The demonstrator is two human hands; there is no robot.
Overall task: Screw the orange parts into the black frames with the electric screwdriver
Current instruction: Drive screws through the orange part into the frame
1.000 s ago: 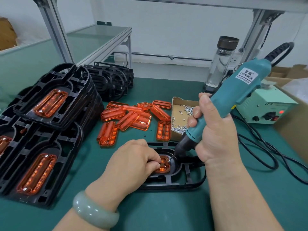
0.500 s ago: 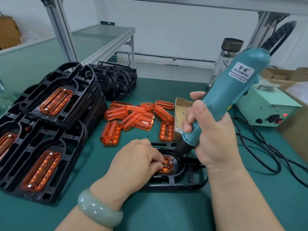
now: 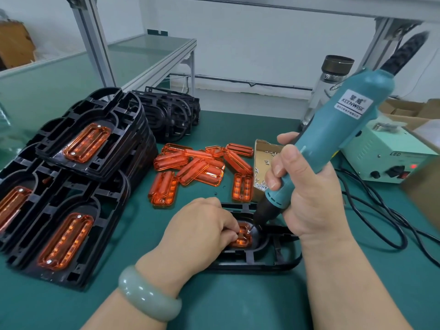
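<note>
Wrapped tight round the smooth teal screwdriver (image 3: 345, 129), the right hand (image 3: 309, 194) stood its dark bit on the glossy, ribbed orange part (image 3: 244, 240). Fingers curled, the left hand (image 3: 200, 232) pinned that part in the rounded black frame (image 3: 273, 260) on the green mat (image 3: 238, 301). Translucent spares (image 3: 200, 163) lay beyond, beside ribbed plastic stacks (image 3: 95, 148).

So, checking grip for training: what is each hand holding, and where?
The right hand grips the electric screwdriver low on its body. The left hand rests on the orange part, fingers curled; hold unclear.
</note>
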